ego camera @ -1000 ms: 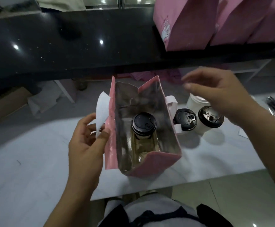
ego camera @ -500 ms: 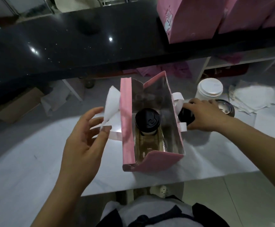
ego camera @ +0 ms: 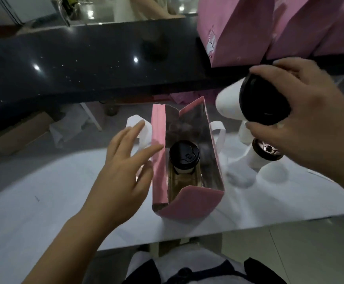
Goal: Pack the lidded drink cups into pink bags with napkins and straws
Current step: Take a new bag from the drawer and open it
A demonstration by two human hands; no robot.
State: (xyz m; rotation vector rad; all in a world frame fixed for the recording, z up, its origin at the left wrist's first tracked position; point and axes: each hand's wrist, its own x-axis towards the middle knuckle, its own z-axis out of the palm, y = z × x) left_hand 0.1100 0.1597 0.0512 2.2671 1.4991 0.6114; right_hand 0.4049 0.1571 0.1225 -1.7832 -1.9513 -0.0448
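Head view: your right hand has lifted a second cup by its lid, ready for bagging; left hand, fingers straight, seemingly steadies the pink bag.

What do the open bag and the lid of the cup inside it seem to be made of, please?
The bag looks like matte pink paper outside, lined with shiny silvery foil that mirrors the cup. The lid is probably black moulded plastic, with raised shapes on top.

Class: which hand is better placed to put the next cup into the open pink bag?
Right: the right hand grips a lidded cup, lifted beside the bag; the left hand lies open at its other side, holding nothing.
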